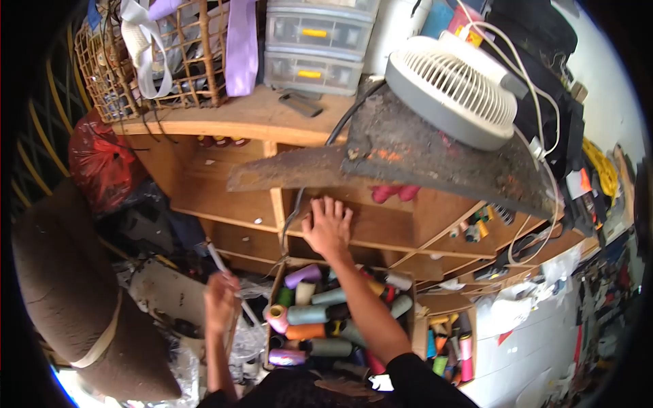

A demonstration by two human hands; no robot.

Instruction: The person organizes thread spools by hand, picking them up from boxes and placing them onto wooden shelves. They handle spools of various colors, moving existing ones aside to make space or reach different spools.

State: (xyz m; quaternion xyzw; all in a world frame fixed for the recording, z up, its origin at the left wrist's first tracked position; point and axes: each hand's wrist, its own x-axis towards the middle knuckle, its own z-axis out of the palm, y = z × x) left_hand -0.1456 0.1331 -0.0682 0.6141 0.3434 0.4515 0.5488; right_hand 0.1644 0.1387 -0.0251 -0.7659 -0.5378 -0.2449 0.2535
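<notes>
Wooden shelf unit stands just beyond the spool box, and the right hand, its fingers spread, reaches over that box and lies palm down at one compartment's board. The left hand, to the left of the spool box, has its fingers curled beside a pale rod; whether it grips the rod I cannot tell. Beyond the spool box, to its right, a fan rests on a dark board.

A wicker basket stands beside clear plastic drawers
</notes>
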